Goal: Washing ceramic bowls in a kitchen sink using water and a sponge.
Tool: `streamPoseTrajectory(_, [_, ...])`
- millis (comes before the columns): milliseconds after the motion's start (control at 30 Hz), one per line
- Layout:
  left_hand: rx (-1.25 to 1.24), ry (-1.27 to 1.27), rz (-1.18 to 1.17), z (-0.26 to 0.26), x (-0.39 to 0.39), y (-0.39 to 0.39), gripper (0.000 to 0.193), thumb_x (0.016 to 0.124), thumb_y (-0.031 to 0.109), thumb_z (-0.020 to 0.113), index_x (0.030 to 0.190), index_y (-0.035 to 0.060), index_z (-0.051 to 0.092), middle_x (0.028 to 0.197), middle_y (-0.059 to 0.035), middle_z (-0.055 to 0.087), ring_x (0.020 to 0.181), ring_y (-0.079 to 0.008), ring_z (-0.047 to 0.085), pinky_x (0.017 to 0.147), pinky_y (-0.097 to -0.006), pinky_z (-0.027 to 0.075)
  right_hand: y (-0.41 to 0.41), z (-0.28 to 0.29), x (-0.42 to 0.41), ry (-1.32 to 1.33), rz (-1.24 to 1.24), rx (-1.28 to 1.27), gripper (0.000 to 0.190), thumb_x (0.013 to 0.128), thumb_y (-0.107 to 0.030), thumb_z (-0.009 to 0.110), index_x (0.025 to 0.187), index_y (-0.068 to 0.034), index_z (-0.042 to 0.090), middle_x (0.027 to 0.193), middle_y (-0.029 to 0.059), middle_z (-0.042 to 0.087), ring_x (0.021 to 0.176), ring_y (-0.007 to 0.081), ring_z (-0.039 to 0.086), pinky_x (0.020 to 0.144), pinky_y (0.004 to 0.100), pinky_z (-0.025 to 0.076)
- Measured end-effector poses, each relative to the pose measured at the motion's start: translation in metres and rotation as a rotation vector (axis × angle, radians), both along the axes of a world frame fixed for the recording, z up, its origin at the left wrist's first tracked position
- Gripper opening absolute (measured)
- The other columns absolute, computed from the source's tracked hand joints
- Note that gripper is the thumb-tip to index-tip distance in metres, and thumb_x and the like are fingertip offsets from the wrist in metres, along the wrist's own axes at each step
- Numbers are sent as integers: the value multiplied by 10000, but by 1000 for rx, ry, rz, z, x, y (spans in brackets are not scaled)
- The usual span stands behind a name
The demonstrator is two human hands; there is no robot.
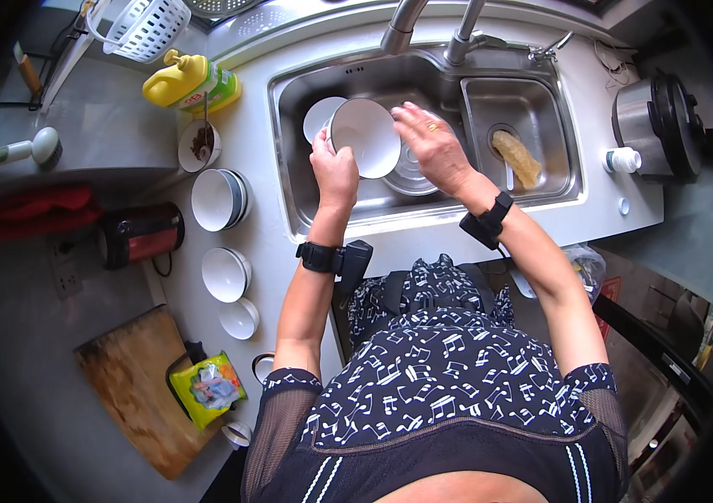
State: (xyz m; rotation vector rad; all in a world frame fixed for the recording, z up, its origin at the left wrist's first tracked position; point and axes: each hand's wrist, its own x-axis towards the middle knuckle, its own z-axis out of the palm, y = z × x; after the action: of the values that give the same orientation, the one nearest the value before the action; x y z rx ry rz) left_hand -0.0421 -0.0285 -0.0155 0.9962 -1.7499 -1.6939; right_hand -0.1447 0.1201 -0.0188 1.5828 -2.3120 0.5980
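Observation:
My left hand [335,168] grips the left rim of a white bowl [366,139] with a dark edge, tilted above the large sink basin [297,188]. At the bowl's right side is my right hand [435,151], its fingers stretched out and holding nothing. The fingertips are close to the rim; whether they touch it cannot be told. Partly hidden behind the held bowl, another white bowl [319,119] lies in the basin. A round metal lid or dish [413,173] is below my hands, partly covered. In the small basin [488,94] lies a tan loofah sponge [518,158].
A metal faucet [399,34] overhangs the sink. Stacked bowls [215,200], more white bowls [224,275] and a yellow pump bottle [193,82] line the left counter. A wooden cutting board [136,390] is lower left. An electric cooker [655,129] and white bottle [622,160] stand right.

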Motion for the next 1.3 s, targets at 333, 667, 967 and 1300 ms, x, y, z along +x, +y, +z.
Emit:
streamPoseTrajectory(333, [92, -91, -106, 19, -4, 13, 531, 690, -31, 461, 1201, -128, 356, 1078, -287, 511, 877, -341, 604, 723, -344, 522, -18, -26, 4, -1255, -361, -66, 351, 822, -344, 567, 790, 3, 597, 719, 194, 614, 677, 356, 609, 623, 401, 469])
streamPoseTrajectory(667, [-99, -143, -75, -4, -6, 8, 614, 680, 5, 488, 1252, -87, 287, 1131, -330, 376, 1066, -419, 373, 946, -442, 345, -25, -42, 7, -1287, -345, -164, 464, 843, -423, 481, 785, 16, 619, 738, 216, 613, 743, 395, 596, 686, 424, 461])
streamPoseTrajectory(967, [-283, -286, -183, 49, -11, 25, 678, 681, 68, 553, 1268, -65, 240, 1156, -322, 327, 1100, -418, 345, 974, -409, 310, -24, -25, -1, -1433, -351, -136, 293, 833, -235, 479, 790, 32, 593, 662, 123, 607, 600, 213, 588, 550, 317, 445])
streamPoseTrajectory(1300, [-410, -432, -304, 58, -7, 27, 684, 696, 10, 529, 1302, -43, 215, 1154, -308, 294, 1071, -407, 383, 960, -388, 326, -36, -10, -1, -1001, -396, -43, 397, 756, -341, 640, 906, 24, 598, 870, 217, 622, 791, 358, 616, 694, 413, 466])
